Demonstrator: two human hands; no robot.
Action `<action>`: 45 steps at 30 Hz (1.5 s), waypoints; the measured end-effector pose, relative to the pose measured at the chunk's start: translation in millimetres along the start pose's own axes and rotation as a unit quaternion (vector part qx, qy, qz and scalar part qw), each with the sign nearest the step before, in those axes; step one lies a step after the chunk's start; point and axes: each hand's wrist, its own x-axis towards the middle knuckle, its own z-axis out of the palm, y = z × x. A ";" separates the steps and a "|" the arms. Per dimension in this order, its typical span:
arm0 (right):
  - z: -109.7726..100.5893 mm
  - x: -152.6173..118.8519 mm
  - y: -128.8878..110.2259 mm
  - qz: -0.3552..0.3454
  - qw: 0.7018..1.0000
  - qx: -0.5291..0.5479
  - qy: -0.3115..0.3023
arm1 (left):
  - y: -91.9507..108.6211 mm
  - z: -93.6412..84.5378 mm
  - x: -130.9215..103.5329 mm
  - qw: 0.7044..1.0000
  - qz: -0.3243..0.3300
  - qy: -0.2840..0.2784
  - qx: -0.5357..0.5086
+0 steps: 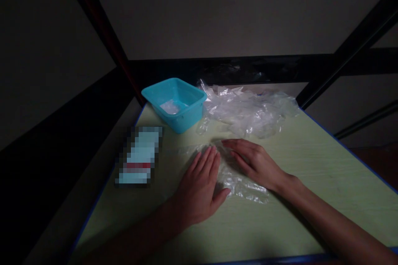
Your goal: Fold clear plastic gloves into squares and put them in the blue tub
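Right now two hands lie flat, fingers extended, gripping nothing: the left hand (200,188) and right hand (253,163) both press on one clear plastic sheet (236,182) spread near the table's middle. Beyond it sit one turquoise basin (178,103), one heap of crumpled clear plastic (248,109) and one blurred-out card (139,155). The pale green table (311,182) is blue-edged; the room is dim, with dark frame bars (248,68) behind.
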 end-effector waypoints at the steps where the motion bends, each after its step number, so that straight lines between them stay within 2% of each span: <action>1: 2.4 1.0 -3.6 0.010 1.000 0.009 -0.006 | 0.0 1.4 -0.6 1.000 -0.005 -0.003 -0.002; 5: 17.9 3.2 -17.7 0.016 0.997 0.022 -0.067 | -0.2 5.6 -1.4 1.000 -0.020 -0.014 -0.013; 10: 39.2 -1.6 -19.3 0.019 0.991 -0.040 -0.128 | 0.9 7.8 -0.2 1.000 -0.017 0.000 -0.021; 17: 47.0 -9.0 -8.7 0.021 0.990 -0.103 -0.091 | -0.5 9.7 -0.1 1.000 -0.015 -0.013 -0.009; 23: 43.7 -13.3 3.3 0.035 0.985 -0.143 -0.090 | -1.2 8.3 -1.2 1.000 -0.014 0.003 -0.010; 27: 38.7 -16.5 11.4 0.057 0.981 -0.165 -0.085 | -1.3 5.7 -1.7 1.000 -0.013 -0.006 -0.006; 34: 32.9 -24.5 26.2 0.079 0.978 -0.175 -0.076 | -0.5 6.4 -1.5 1.000 -0.015 -0.006 0.003; 45: 30.5 -32.0 36.3 0.087 0.976 -0.192 -0.055 | -1.4 5.6 -1.9 1.000 -0.013 -0.007 0.001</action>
